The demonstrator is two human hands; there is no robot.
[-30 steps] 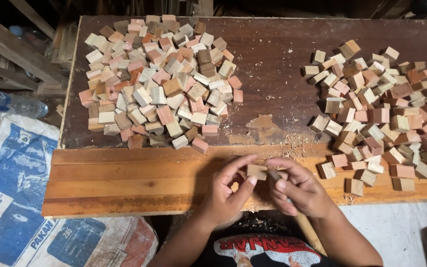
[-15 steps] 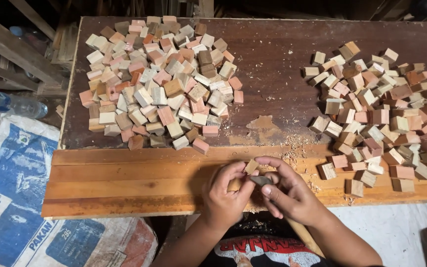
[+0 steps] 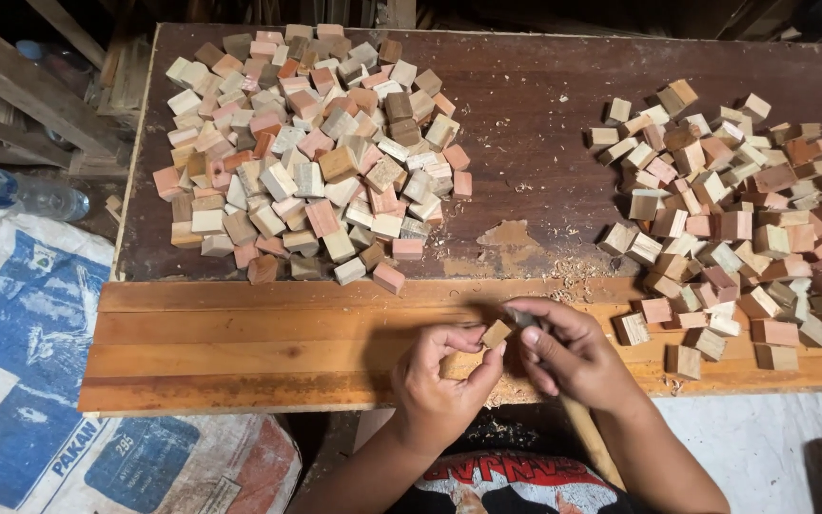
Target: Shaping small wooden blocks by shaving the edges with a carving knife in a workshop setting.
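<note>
Head view, left hand point(image 3: 440, 381) grip pinching small wooden block point(image 3: 497, 333), right hand point(image 3: 568, 357) grip closed, contents hidden.

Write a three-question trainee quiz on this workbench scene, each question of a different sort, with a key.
1. True or false: the left hand pinches a small wooden block between its fingertips.
2. Multiple choice: where does the plastic bottle lie? A) on the dark tabletop B) off the table's left edge C) among the right pile of blocks
3. Fill in: the left pile of blocks rests on the dark tabletop, while both hands work over the lighter ______ plank at the near edge.

Key
1. True; the right hand meets the block from the other side.
2. B
3. wooden
</note>
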